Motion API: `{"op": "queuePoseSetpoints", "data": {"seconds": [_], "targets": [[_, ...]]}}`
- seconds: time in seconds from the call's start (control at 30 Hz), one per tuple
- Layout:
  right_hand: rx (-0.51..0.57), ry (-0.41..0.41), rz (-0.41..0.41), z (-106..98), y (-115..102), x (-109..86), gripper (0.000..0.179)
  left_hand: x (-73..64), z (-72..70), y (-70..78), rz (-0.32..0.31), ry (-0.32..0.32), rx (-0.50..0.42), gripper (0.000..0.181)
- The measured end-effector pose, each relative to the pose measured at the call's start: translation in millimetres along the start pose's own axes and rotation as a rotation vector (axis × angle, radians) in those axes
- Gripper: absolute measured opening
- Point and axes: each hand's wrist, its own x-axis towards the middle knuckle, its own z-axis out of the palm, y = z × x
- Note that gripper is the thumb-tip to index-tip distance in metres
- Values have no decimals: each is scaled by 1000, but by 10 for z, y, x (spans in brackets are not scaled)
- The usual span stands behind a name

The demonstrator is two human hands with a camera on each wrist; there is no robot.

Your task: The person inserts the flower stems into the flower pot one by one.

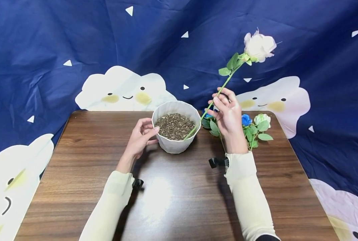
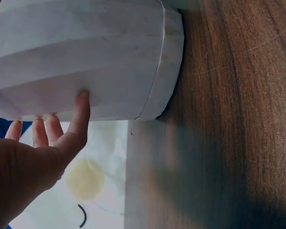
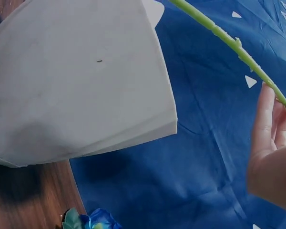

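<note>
A white faceted flowerpot filled with brown soil stands upright at the table's back middle. My left hand holds its left side, thumb at the rim; in the left wrist view the fingertips rest against the pot wall. An artificial white rose leans up and to the right above the pot. My right hand pinches its green stem about midway. The stem's lower end reaches inside the rim and overlaps the soil near the front right.
To the right of the pot, partly behind the right arm, lie blue roses and a white-green rose with leaves. The brown wooden table ends just behind the pot, before a blue curtain with cloud faces.
</note>
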Motion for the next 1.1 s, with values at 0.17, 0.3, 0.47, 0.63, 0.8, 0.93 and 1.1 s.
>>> {"op": "queuePoseSetpoints", "data": {"seconds": [0.17,0.3,0.47,0.63,0.8,0.93,1.1], "targets": [[-60,-1,-14,37,20,45,28,3,-3,-16,5,3,-2,53],[-144,12,-33,48,66,88,29,11,-5,-22,6,3,1,52],[-241,24,-45,66,142,140,30,21,-10,-11,-2,-3,3,53],[-306,31,-65,115,208,208,34,24,-13,-10,-4,-12,-1,52],[-355,34,-71,176,243,275,36,24,-12,-20,-8,-16,-5,52],[-412,32,-77,219,265,326,34,23,-11,-21,-7,-19,-7,52],[-478,-2,-103,263,297,412,34,19,-11,-16,-11,-16,-10,52]]}}
